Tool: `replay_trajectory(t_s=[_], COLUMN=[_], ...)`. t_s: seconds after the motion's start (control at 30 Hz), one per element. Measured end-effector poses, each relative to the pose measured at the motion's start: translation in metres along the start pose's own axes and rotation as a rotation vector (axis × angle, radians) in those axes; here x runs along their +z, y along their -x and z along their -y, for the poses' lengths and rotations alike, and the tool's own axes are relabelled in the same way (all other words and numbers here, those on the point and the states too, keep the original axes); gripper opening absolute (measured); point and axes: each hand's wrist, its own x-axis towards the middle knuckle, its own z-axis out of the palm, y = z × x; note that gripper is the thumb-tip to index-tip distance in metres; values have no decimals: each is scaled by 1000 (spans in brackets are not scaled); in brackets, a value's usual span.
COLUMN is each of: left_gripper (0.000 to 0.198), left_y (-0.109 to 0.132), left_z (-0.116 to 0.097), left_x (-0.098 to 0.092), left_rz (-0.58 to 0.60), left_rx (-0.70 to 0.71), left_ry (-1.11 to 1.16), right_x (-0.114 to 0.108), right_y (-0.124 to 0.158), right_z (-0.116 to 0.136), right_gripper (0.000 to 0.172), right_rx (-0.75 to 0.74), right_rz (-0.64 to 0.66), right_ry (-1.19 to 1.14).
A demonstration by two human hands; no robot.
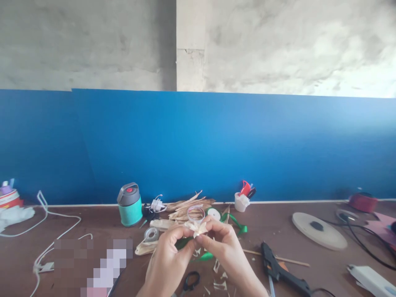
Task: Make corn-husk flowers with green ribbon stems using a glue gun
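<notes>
A small cream flower with pointed petals, apparently of dried husk, is pinched between both my hands above the table. The fingers of my left hand close on its left side, and those of my right hand close on its right side. Below them lie cream scraps and black-handled scissors, partly hidden by my left hand. Dried husks are piled behind my hands. Beside them are a white spool, green ribbon and a roll of clear tape.
A black glue gun and a wooden stick lie at right, near a round lid-like disc. A teal flask and a white cup of tools stand by the blue partition. White cables cross the left side.
</notes>
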Motion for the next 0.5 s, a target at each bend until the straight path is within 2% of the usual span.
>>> replay_trajectory(t_s=[0.23, 0.43, 0.5], left_gripper=[13, 8, 6], left_y=[0, 2, 4], left_z=[1, -2, -3], left_x=[1, 6, 7], left_rz=[-13, -146, -150], left_rx=[-82, 59, 70], left_ry=[-10, -62, -57], right_x=[5, 9, 8], right_y=[1, 2, 2], right_z=[2, -2, -3], right_gripper=[22, 22, 23], right_rx=[70, 65, 67], right_rz=[-37, -65, -75], right_ry=[-40, -97, -127])
